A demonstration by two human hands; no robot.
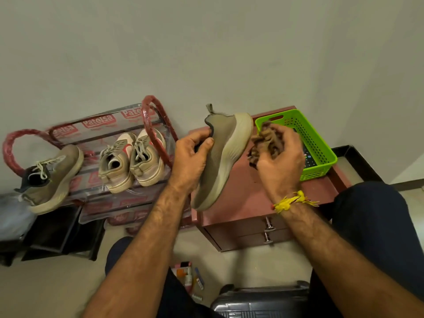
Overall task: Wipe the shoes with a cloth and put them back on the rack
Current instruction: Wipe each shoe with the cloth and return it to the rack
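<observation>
Single view, head-worn, wide-angle. Looks forward and steeply down from above the person's lap; both forearms enter from the bottom edge. Close range: the left hand (192,159) gripping the shoe (221,157) sits mid-frame. Shoe rack (150,106) lies left of the grip, green basket (321,143) right of it, wall beyond. Frame edges bow from lens distortion. No second view.

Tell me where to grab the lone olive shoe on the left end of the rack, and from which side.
Take the olive shoe at its heel collar, coming from above. It sits upright on the rack with its opening facing up and the heel toward the viewer, so fingers can likely hook inside the collar with the thumb outside. The paired sneakers stand apart, leaving room.
</observation>
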